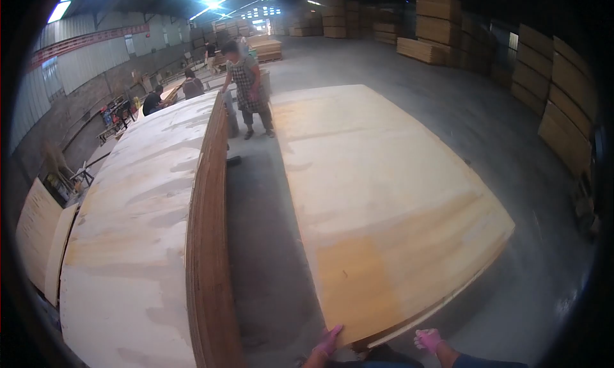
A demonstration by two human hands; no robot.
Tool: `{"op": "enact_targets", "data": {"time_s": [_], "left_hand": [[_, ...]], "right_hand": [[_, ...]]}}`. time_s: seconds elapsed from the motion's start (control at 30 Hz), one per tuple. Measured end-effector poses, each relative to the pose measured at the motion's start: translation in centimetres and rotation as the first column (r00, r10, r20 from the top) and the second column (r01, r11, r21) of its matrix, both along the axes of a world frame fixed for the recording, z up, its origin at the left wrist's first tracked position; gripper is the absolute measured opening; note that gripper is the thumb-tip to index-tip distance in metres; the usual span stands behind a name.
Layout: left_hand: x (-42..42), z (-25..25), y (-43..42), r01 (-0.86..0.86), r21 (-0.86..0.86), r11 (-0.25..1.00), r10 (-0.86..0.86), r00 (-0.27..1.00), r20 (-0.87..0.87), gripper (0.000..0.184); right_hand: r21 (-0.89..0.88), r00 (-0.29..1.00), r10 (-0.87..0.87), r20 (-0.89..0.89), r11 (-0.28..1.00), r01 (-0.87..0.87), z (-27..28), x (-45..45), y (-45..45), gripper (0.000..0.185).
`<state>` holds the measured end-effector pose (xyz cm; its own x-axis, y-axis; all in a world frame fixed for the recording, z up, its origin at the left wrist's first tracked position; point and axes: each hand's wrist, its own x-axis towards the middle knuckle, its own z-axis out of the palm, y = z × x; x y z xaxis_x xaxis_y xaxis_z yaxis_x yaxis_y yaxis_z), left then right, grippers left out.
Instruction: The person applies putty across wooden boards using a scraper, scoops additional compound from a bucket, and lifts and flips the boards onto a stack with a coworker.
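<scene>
A large pale plywood sheet point(390, 176) with an orange-brown patch lies on top of a stack on the right. My left hand point(329, 341), in a pink glove, holds the near left corner of that sheet, its thumb side at the edge. Just off the near edge, to the right, is my right hand point(428, 340), also gloved in pink, with its fingers curled and nothing visible in them. To the left stands a tall stack of sheets point(211, 253) with a pale, grey-stained top. A dark gap of floor separates the two stacks.
A person in a checked apron point(246, 86) stands at the far end between the stacks. More people are farther back on the left. Boards point(41, 233) lean at the far left. Tall board piles point(438, 25) line the back and right. Grey floor point(499, 137) surrounds the right stack.
</scene>
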<state>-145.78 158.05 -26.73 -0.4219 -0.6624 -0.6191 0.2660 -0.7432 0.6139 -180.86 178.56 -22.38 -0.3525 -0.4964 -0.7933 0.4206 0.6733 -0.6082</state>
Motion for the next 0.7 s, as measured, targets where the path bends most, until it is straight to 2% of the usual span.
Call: {"op": "enact_targets", "data": {"time_s": [0.03,0.1,0.13,0.17,0.23,0.3,0.33,0.4,0.47,0.57,0.63,0.67,0.7], "left_hand": [[-0.1,-1.8,-0.1,-0.008,-0.005,1.0,0.008,1.0,-0.01,0.053],[-0.3,-2.3,0.3,-0.035,-0.011,0.999,0.035,0.999,-0.011,0.051],[-0.5,-1.0,0.2,-0.052,-0.013,0.999,0.052,0.999,0.0,0.05],[-0.6,0.0,0.2,-0.068,-0.015,0.998,0.068,0.998,0.011,0.049],[-0.6,-1.5,0.0,-0.034,-0.037,0.999,0.037,0.997,0.063,0.049],[-0.6,-2.3,-0.2,0.012,-0.067,0.998,-0.004,0.993,0.115,0.049],[-0.5,-2.3,-0.4,0.04,-0.085,0.996,-0.028,0.99,0.139,0.05],[-0.4,-0.1,-0.5,0.069,-0.089,0.994,-0.053,0.984,0.172,0.05],[-0.4,6.6,-0.5,0.064,-0.061,0.996,-0.052,0.98,0.191,0.05],[0.2,6.8,-0.6,0.221,-0.248,0.943,-0.146,0.946,0.288,0.047],[0.4,4.5,-0.1,0.116,-0.138,0.984,-0.093,0.983,0.159,0.046],[0.5,4.7,0.4,0.069,-0.075,0.995,-0.061,0.993,0.098,0.045],[0.9,5.0,1.3,0.06,-0.105,0.993,-0.049,0.993,0.104,0.045]], "right_hand": [[0.015,0.999,-0.004,-0.032,1.0,0.005,0.4,0.6,0.2,0.016],[0.029,0.998,-0.001,0.056,1.0,-0.001,-0.5,1.3,1.4,0.015],[0.035,0.995,0.002,0.099,0.999,-0.006,-1.4,1.6,2.3,0.015],[-0.003,0.961,-0.011,0.275,1.0,0.012,-4.4,1.0,3.6,0.015],[-0.061,0.802,-0.02,0.598,0.996,0.07,-11.0,-1.2,6.0,0.014],[0.016,0.959,-0.044,0.281,0.999,0.041,-7.2,1.6,5.1,0.014],[0.056,0.993,-0.047,0.108,0.998,0.041,-4.9,3.0,4.4,0.014],[-0.001,0.996,-0.032,0.083,0.999,0.033,-5.2,2.8,4.4,0.015],[-0.024,0.996,-0.064,0.058,0.998,0.065,-4.4,2.9,4.2,0.015],[-0.06,0.987,-0.153,0.045,0.986,0.155,-1.1,3.3,2.4,0.017],[-0.13,0.98,-0.188,0.067,0.972,0.196,-1.3,2.9,3.1,0.023],[-0.169,0.952,-0.252,0.174,0.945,0.281,-2.3,2.4,3.9,0.023],[-0.2,0.91,-0.307,0.28,0.908,0.368,-3.4,1.6,4.1,0.022]]}}
